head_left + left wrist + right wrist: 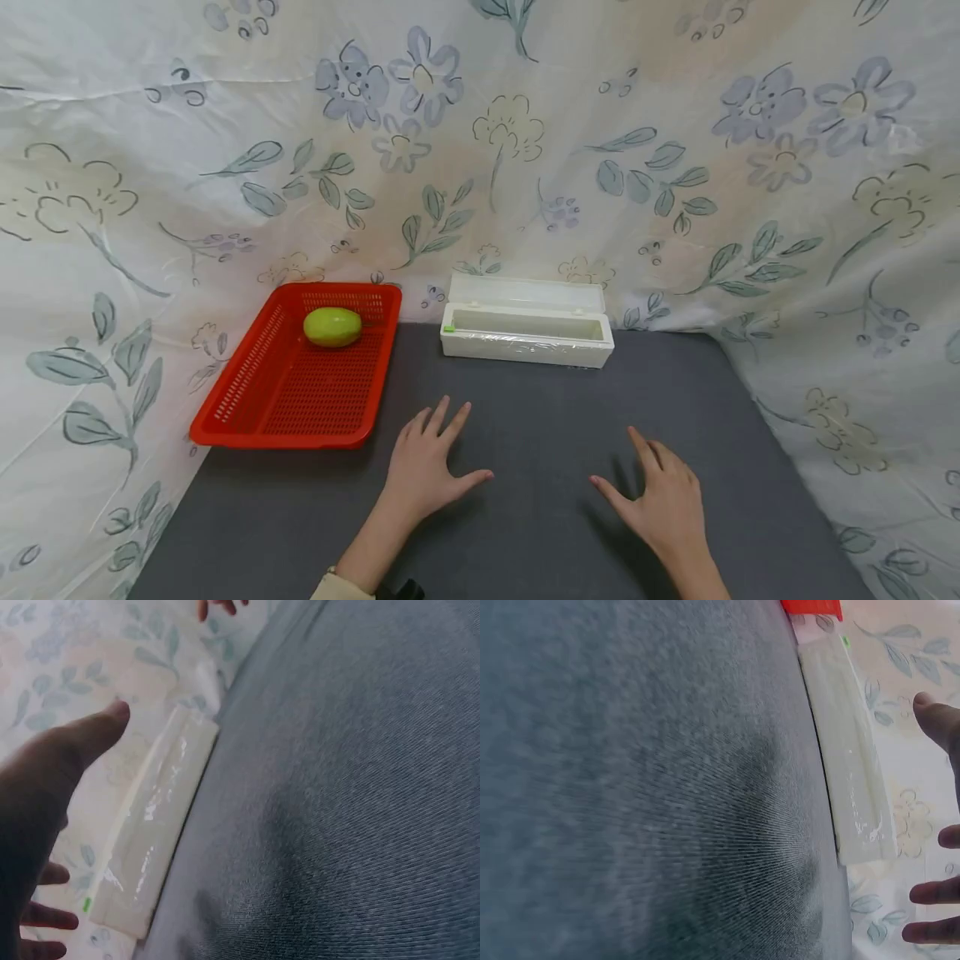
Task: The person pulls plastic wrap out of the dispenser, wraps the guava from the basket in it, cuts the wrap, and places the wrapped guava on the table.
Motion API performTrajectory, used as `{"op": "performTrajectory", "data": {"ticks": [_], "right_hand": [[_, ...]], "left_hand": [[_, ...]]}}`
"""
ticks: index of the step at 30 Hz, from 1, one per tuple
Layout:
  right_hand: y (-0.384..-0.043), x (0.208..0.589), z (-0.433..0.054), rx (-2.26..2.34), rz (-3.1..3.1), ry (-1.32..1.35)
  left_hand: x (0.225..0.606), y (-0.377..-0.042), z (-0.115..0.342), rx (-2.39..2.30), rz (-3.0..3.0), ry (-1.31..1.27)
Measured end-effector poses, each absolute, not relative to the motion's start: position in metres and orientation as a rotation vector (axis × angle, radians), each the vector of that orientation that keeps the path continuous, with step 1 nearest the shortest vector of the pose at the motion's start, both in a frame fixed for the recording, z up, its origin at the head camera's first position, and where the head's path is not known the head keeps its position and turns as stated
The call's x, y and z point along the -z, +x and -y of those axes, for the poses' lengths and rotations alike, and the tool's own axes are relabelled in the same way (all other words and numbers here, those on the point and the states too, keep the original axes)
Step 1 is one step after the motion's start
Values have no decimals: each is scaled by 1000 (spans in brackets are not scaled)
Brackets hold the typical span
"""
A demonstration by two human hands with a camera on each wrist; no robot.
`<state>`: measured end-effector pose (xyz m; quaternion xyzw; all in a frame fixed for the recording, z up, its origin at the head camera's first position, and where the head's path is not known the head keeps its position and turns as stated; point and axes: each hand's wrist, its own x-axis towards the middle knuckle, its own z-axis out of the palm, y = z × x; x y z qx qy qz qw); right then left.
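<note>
Box [525, 348], white, lid up, at the far edge of grey table [540, 500] | left hand [426, 473] spread wide, gripping nothing, near red basket [300, 437] | right hand [665, 502] hovering, thumb out, empty too

- A flat, dark grey, cloth-covered tabletop [536, 442].
- On it, a long, white, rectangular box [517, 347], standing open.
- Left of the box, apart from it, a red, perforated, rectangular plastic basket [322, 408].
</note>
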<state>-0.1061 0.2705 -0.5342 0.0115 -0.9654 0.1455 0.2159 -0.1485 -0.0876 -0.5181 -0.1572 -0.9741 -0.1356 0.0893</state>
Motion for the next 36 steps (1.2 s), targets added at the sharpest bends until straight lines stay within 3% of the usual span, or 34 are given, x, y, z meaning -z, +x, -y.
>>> {"op": "performTrajectory", "data": {"ticks": [19,36], "right_hand": [[-139,536,-261,-562,2589,-21],[-162,539,-260,-930,2659,-241]], "left_hand": [[530,-180,88,983,2883,-260],[539,-207,89,1390,2720,-48]]}}
